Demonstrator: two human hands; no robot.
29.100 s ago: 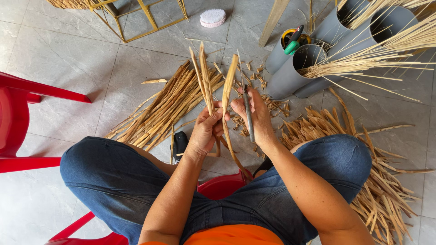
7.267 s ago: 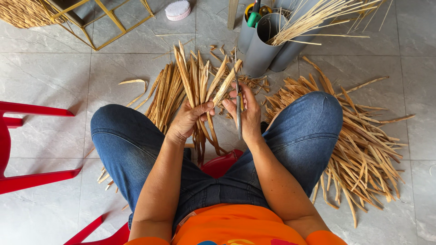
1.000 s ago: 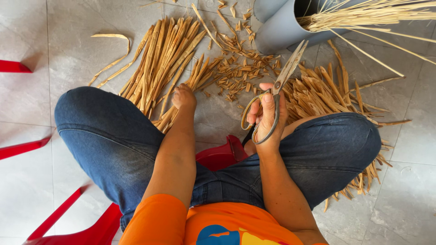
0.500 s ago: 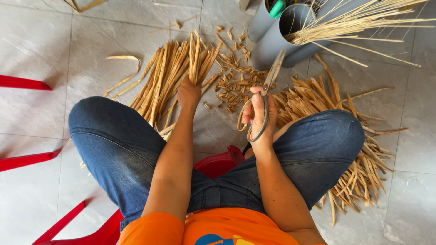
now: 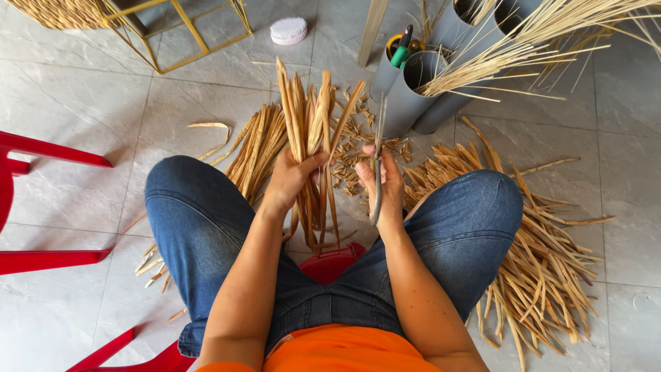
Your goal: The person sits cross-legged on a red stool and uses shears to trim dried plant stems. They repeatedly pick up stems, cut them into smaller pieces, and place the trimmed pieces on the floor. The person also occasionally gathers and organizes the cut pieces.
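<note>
My left hand point(image 5: 290, 178) grips a bundle of dry tan leaf strips point(image 5: 311, 131), held upright between my knees with the tips fanning away from me. My right hand point(image 5: 383, 184) is closed on a pair of scissors point(image 5: 377, 165), blades pointing up beside the bundle, a little apart from it. I sit on a low red stool point(image 5: 329, 259) in blue jeans and an orange shirt.
Piles of strips lie on the tiled floor at left point(image 5: 255, 145) and right point(image 5: 544, 255), with short cut scraps point(image 5: 351, 148) ahead. Grey tubes point(image 5: 413, 89) holding thin pale sticks stand beyond. A yellow metal frame point(image 5: 186, 34), a round brush point(image 5: 288, 29) and red chair legs point(image 5: 41, 207) are nearby.
My left hand has lifted a bundle of strips off the floor pile and raised it upright. My right hand has brought the scissors in closer beside it.
</note>
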